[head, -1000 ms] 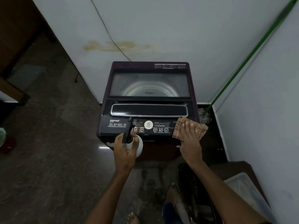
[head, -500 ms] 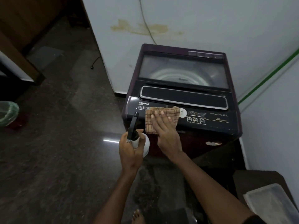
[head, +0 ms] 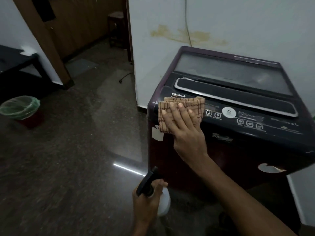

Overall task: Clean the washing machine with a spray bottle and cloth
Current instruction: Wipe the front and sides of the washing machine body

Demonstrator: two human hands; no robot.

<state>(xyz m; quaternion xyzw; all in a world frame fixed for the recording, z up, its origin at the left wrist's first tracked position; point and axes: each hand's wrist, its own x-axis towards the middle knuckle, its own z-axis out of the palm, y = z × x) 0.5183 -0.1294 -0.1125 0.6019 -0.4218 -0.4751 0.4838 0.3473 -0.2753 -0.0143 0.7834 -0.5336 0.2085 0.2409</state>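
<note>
Down low, nearest the camera: left hand wrapped round the neck of the spray bottle, fingers curled tight about it, black trigger head poking up and away, white body tucked beneath the palm. Held off the machine, apart from it, out in front of its dark red front panel.

Up a step: right hand flat on the cloth, fingers straight and a little spread, pressing down rather than pinching. Checked tan cloth, folded, lying on the near left corner of the washing machine, draped over the left end of the control panel and just over its front lip. Right beside the cloth, numbered buttons and a round white dial, uncovered. White patches of peeled finish on the front, one below the cloth, one at the lower right.

Beyond the panel: long chrome-edged handle, then the glass lid, down and closed.

Farther back: white wall with a yellowish stain and a thin cable running down it. Off left across the dark polished floor, a red bin with a green liner, well apart from the machine. Wooden door frame at the far back.
</note>
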